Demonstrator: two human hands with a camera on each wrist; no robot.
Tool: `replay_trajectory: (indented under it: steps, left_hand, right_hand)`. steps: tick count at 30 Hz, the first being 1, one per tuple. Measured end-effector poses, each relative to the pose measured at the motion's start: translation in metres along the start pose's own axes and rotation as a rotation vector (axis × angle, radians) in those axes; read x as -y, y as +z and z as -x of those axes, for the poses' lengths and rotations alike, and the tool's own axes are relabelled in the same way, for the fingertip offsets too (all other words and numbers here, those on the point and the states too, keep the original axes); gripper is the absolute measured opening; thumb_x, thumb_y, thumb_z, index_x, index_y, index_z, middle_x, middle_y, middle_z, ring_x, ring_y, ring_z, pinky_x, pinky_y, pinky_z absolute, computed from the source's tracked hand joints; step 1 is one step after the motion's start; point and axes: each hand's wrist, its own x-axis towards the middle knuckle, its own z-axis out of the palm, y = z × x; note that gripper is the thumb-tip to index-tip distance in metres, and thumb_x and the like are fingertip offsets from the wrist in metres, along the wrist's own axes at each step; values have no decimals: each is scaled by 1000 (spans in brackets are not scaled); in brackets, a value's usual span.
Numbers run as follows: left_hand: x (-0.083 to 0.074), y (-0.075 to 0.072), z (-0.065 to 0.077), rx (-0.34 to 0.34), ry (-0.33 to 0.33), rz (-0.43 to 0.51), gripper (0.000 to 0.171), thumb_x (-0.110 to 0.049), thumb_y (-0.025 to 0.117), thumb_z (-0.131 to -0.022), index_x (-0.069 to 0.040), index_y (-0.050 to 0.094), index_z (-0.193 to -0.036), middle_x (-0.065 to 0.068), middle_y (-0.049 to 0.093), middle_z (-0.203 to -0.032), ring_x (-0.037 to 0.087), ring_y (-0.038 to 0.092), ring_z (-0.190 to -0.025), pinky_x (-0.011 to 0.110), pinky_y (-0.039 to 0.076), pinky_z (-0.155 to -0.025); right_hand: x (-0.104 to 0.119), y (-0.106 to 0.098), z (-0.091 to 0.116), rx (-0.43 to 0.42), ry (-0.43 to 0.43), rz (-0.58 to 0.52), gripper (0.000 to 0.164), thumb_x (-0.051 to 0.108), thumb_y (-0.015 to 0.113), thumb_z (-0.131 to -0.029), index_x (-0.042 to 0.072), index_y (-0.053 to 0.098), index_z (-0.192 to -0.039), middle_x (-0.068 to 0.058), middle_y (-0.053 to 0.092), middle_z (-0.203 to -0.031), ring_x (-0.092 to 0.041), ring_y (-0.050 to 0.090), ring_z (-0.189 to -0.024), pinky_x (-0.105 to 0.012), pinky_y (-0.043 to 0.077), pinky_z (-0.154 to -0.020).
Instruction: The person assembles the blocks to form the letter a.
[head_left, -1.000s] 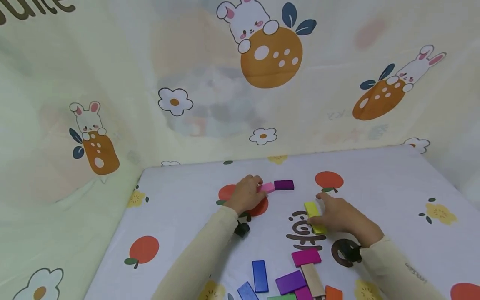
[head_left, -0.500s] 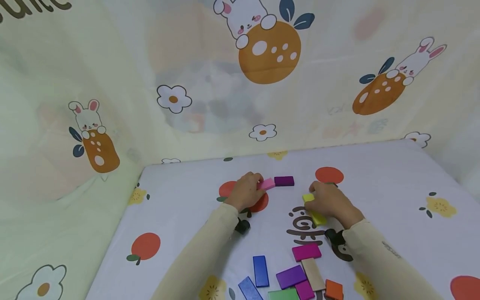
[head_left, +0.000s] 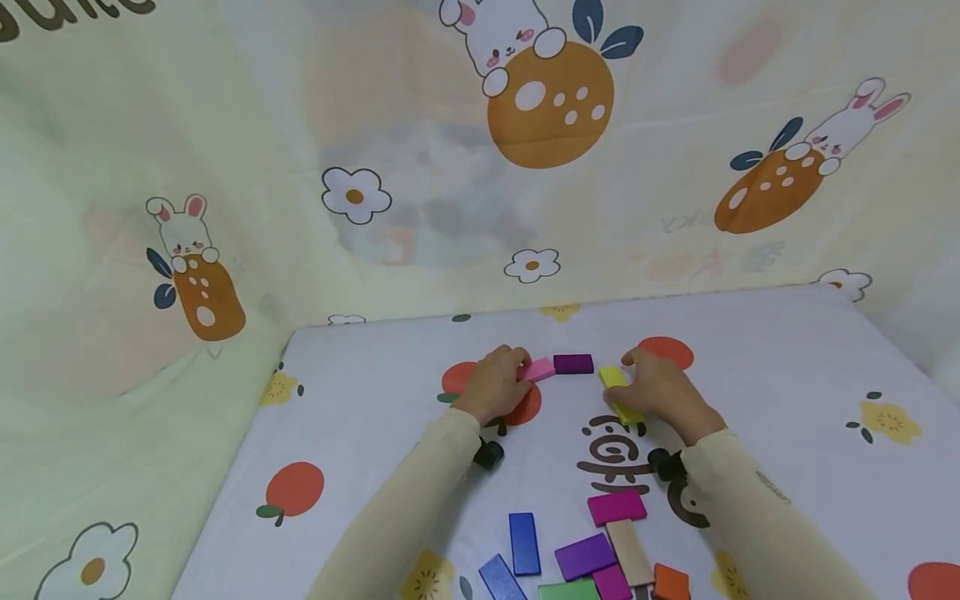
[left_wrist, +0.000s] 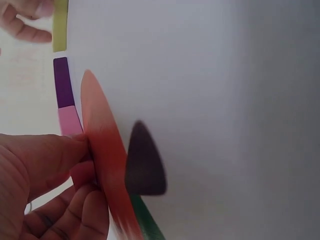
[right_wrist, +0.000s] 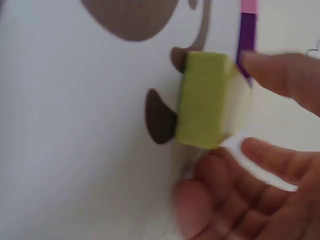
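My left hand (head_left: 492,387) is at the left end of a row of blocks. Its thumb and fingers pinch a reddish block (left_wrist: 84,174), mostly hidden by the hand. A pink block (head_left: 537,369) and a dark purple block (head_left: 573,364) extend rightward from it, end to end. To the right, my right hand (head_left: 663,392) grips a yellow block (head_left: 620,395) between thumb and fingers. That block lies slanted, its far end just short of the purple one. In the right wrist view the thumb is blurred beside its upper corner, with fingertips at its lower end.
Nearer me lie loose blocks: two blue (head_left: 524,543), a magenta (head_left: 617,506), a purple (head_left: 585,557), a tan (head_left: 629,552), an orange (head_left: 671,582) and a green (head_left: 568,590). The white printed cloth (head_left: 360,417) meets an upright printed curtain (head_left: 435,283) at the back.
My right hand has moved the yellow block away from me and a little left, closer to the purple block. My left hand has stayed at the row's left end.
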Motion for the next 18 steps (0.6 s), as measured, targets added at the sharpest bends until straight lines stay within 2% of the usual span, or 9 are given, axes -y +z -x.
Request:
replay_trajectory:
  steps: [4, 10, 14, 18]
  left_hand:
    - [0, 1, 0, 1, -2, 1, 33, -20, 74, -98, -12, 69, -130, 2, 61, -103, 16, 56, -93, 26, 52, -78]
    - [0, 0, -1, 2, -3, -6, 33, -21, 73, -98, -12, 69, -129, 2, 62, -104, 16, 56, -93, 27, 52, -79]
    - [1, 1, 0, 7, 3, -1, 32, -20, 73, -99, -12, 69, -130, 1, 62, -104, 15, 56, -93, 26, 52, -79]
    - [0, 1, 0, 0, 6, 1, 32, -20, 73, -98, -12, 70, -130, 2, 62, -105, 15, 56, -94, 26, 52, -80]
  right_hand:
    - [-2, -1, 8, 41, -8, 26, 74, 29, 80, -85, -11, 50, -139, -26, 63, -121, -37, 59, -99, -48, 54, -80]
    - [1, 0, 9, 40, -4, 21, 69, 27, 79, -86, -10, 53, -137, -25, 64, -118, -33, 60, -93, -37, 53, -69]
    - [2, 2, 6, 38, 23, 2, 69, 27, 79, -87, -9, 52, -139, -26, 62, -120, -35, 59, -94, -36, 53, -67]
    - [2, 3, 2, 28, 29, 0, 72, 29, 80, -86, -8, 52, -141, -27, 61, -123, -37, 57, -100, -38, 54, -70]
